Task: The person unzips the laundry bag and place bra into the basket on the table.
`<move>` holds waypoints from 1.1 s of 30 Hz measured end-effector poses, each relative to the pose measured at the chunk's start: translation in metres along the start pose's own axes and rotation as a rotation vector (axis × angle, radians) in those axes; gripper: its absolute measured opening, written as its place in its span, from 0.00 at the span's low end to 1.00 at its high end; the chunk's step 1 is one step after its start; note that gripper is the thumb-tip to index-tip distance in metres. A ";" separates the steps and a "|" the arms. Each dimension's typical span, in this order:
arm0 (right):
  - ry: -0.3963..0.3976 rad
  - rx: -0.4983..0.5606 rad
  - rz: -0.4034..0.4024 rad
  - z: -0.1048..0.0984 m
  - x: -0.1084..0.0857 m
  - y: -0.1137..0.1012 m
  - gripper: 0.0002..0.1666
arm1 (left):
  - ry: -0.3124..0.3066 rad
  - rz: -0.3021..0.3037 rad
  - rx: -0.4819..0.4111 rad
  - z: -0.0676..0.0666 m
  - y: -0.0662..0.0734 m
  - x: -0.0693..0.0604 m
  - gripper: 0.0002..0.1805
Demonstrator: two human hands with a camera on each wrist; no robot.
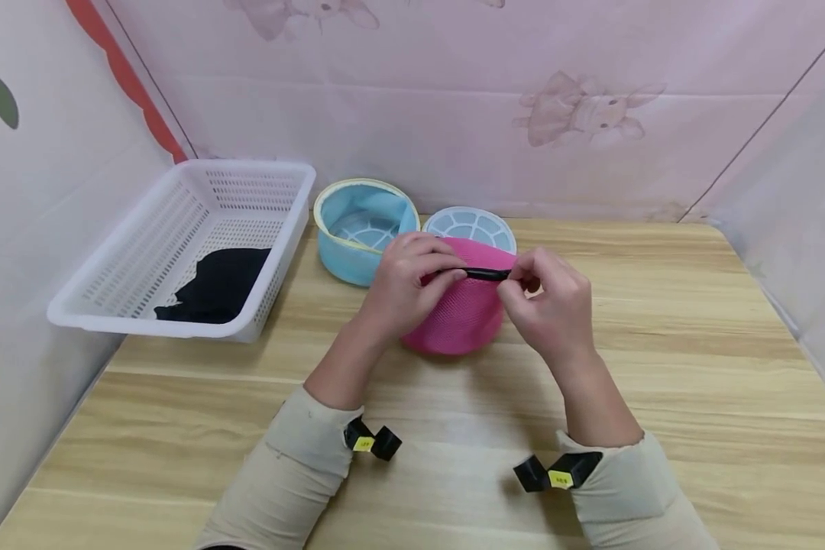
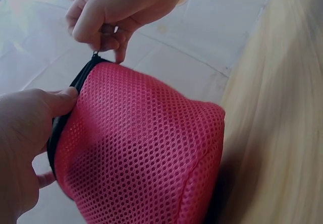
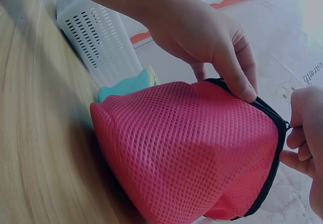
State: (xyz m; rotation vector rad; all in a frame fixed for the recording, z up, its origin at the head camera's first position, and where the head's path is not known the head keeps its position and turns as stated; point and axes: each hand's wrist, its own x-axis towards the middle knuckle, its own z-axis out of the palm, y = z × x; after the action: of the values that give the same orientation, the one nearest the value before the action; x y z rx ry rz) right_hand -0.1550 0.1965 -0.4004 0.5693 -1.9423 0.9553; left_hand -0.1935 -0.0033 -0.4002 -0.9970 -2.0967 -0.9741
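Observation:
A pink mesh bag [image 1: 454, 325] with a black zipper [image 1: 486, 273] along its top edge is held over the wooden table. At the left end of the zipper, my left hand [image 1: 409, 279] pinches the edge between thumb and fingers. My right hand [image 1: 553, 298] pinches the small zipper pull [image 3: 287, 125] at the other end, as the right wrist view shows. Both wrist views show the mesh bag [image 2: 146, 143] bulging, with rounded sides. What it contains, if anything, cannot be made out.
A white slotted basket [image 1: 282, 237] with a black cloth [image 1: 223, 286] in it stands at the left. Behind the bag are a light-blue round mesh container [image 1: 347, 260] with a yellowish rim and a pale-blue spoked disc [image 1: 469, 221]. Printed sheets line the back and sides.

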 end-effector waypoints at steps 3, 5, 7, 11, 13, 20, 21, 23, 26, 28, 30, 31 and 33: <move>-0.014 -0.006 -0.005 -0.001 0.002 0.000 0.03 | 0.008 -0.024 -0.007 -0.002 -0.002 0.001 0.08; -0.025 -0.011 -0.011 -0.002 0.001 -0.001 0.02 | 0.004 -0.040 -0.007 -0.003 -0.003 0.001 0.08; -0.030 -0.011 -0.014 -0.002 0.001 -0.001 0.02 | -0.003 -0.048 0.000 -0.004 -0.003 0.001 0.09; -0.051 -0.002 -0.018 -0.001 0.001 0.000 0.02 | -0.013 -0.052 0.020 -0.005 -0.002 0.001 0.09; -0.063 0.008 -0.019 -0.001 0.000 -0.001 0.03 | -0.021 -0.055 0.024 -0.006 -0.001 0.001 0.09; -0.070 0.044 -0.021 0.001 -0.002 -0.002 0.05 | -0.055 -0.054 -0.002 -0.007 0.002 0.000 0.08; -0.076 0.045 -0.021 0.001 -0.002 -0.002 0.04 | -0.059 -0.052 -0.004 -0.007 0.002 0.001 0.08; -0.085 0.051 -0.017 0.001 -0.003 -0.002 0.03 | -0.064 -0.041 -0.001 -0.005 0.004 0.001 0.08; -0.094 0.057 -0.014 0.002 -0.003 -0.002 0.03 | -0.070 -0.002 0.015 -0.002 0.008 0.001 0.08; -0.098 0.057 -0.014 0.002 -0.004 -0.002 0.03 | -0.073 0.028 0.029 0.000 0.010 0.001 0.09; -0.094 0.061 -0.014 0.003 -0.004 -0.003 0.04 | -0.076 0.053 0.040 0.002 0.012 0.001 0.09; -0.094 0.063 -0.014 0.003 -0.004 -0.003 0.05 | -0.077 0.062 0.047 0.003 0.013 0.001 0.10; -0.095 0.070 -0.018 0.004 -0.005 -0.004 0.06 | -0.080 0.070 0.058 0.005 0.015 0.000 0.10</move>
State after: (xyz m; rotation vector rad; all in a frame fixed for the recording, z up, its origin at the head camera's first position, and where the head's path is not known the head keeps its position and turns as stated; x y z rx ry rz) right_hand -0.1516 0.1910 -0.4041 0.6818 -1.9902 1.0046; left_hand -0.1826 0.0074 -0.3974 -1.0892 -2.1276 -0.8469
